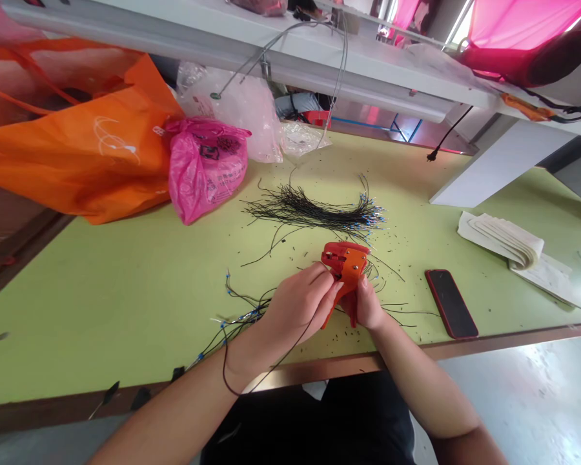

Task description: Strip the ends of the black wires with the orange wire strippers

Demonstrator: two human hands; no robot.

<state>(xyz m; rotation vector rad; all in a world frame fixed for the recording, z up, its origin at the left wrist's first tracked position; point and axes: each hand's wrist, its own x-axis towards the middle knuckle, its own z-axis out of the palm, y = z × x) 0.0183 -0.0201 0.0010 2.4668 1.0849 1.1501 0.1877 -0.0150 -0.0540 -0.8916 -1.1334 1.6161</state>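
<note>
My right hand [368, 303] is wrapped round the handles of an orange-red wire stripper [352, 261], its head pointing away from me over the table. Pinched in the fingers of my left hand [303, 300] is a thin black wire [226, 361], which loops back over my left wrist. The fingertips are at the stripper's jaws; whether the wire's end sits inside them is hidden. Under and beside my left forearm lie several black wires with blue ends [242, 318]. Beyond the tool is a large bundle of black wires [314, 210], its blue-tipped ends to the right.
A phone [451, 303] and folded white paper [506, 242] lie to the right. At the back left stand a pink plastic bag [208, 168] and an orange bag [91, 148]. A white shelf [377, 64] crosses above the green table [126, 310]. Small black scraps are scattered around the tool.
</note>
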